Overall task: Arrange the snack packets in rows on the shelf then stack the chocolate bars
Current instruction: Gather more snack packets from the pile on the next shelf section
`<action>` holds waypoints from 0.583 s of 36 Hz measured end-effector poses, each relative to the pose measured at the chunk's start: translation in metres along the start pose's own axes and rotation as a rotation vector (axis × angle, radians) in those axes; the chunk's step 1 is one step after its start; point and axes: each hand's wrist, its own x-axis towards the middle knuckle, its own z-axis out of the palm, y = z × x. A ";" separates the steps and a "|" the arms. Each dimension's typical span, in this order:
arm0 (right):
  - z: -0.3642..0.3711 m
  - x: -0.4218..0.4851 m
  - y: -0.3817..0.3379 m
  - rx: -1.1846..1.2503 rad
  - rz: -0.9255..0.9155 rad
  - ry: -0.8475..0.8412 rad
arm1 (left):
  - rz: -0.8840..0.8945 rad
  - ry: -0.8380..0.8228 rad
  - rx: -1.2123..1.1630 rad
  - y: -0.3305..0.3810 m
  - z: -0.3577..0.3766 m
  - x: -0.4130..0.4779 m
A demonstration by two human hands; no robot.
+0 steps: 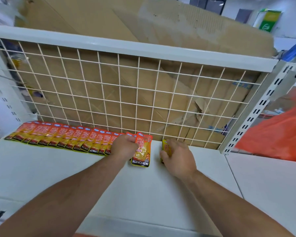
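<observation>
White shelf (50, 170) backed by wire mesh (126, 93) and cardboard (161, 40) — a row of snack packets (58, 137) lies along its back. The left hand (125, 146) pinches the end packet (141, 152); the grip of the right hand (178, 158) clasps further packets (165, 145) — mostly hidden.

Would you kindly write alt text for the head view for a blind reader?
A person's left hand holds an orange snack packet at the right end of an overlapping packet row on a white shelf, while the right hand grips yellow-edged packets; a wire grid backs the shelf.
</observation>
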 end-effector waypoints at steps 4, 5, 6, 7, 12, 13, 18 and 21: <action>0.008 -0.004 -0.020 0.012 -0.059 0.001 | -0.024 0.016 -0.050 -0.009 -0.015 -0.006; 0.009 -0.004 -0.023 0.027 -0.078 0.012 | -0.025 0.025 -0.063 -0.010 -0.019 -0.008; 0.009 -0.004 -0.027 0.041 -0.094 0.023 | -0.027 0.039 -0.072 -0.011 -0.023 -0.009; 0.010 -0.004 -0.030 0.055 -0.110 0.029 | -0.038 0.054 -0.080 -0.012 -0.027 -0.012; 0.014 0.000 -0.050 0.079 -0.176 0.004 | -0.078 0.105 -0.078 -0.018 -0.047 -0.021; 0.017 0.001 -0.054 0.083 -0.191 -0.003 | -0.079 0.116 -0.078 -0.019 -0.051 -0.022; 0.033 0.000 -0.081 0.080 -0.223 -0.035 | -0.097 0.156 -0.096 -0.037 -0.078 -0.029; 0.043 0.001 -0.098 0.062 -0.290 -0.039 | -0.092 0.172 -0.103 -0.047 -0.099 -0.028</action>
